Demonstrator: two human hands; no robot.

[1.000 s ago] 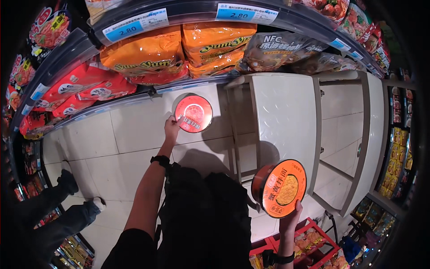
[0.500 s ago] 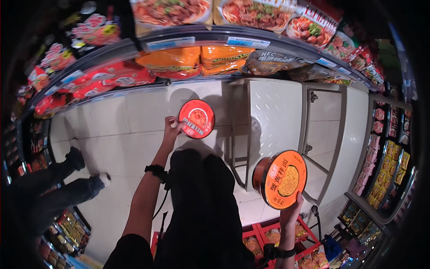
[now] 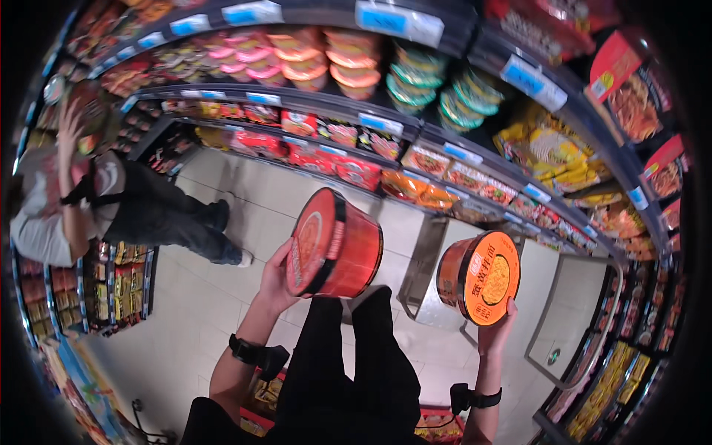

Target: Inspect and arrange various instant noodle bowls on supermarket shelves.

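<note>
My left hand [image 3: 274, 288] is closed on a red instant noodle tub [image 3: 354, 251], tipped so that its round lid faces left. An orange instant noodle tub [image 3: 486, 278] is gripped by my right hand [image 3: 498, 332] at its lower right edge, the lid turned towards me. Both tubs are held up above the floor, apart from each other, the red one appearing larger. The undersides of both tubs are turned away, and some fingers are hidden behind them.
Ahead, shelves [image 3: 437, 144] carry noodle packs and several stacked green bowls [image 3: 415, 74]. A grey metal platform [image 3: 437, 297] with a tubular frame stands behind the orange tub. At left another person [image 3: 96, 189] raises a hand towards a shelf. Red boxes [image 3: 437, 426] lie near my legs.
The view has lifted, bringing higher shelves and more of the other person into sight. The red tub now looks bigger and shows its side; before, its lid faced up. Both tubs stay held.
</note>
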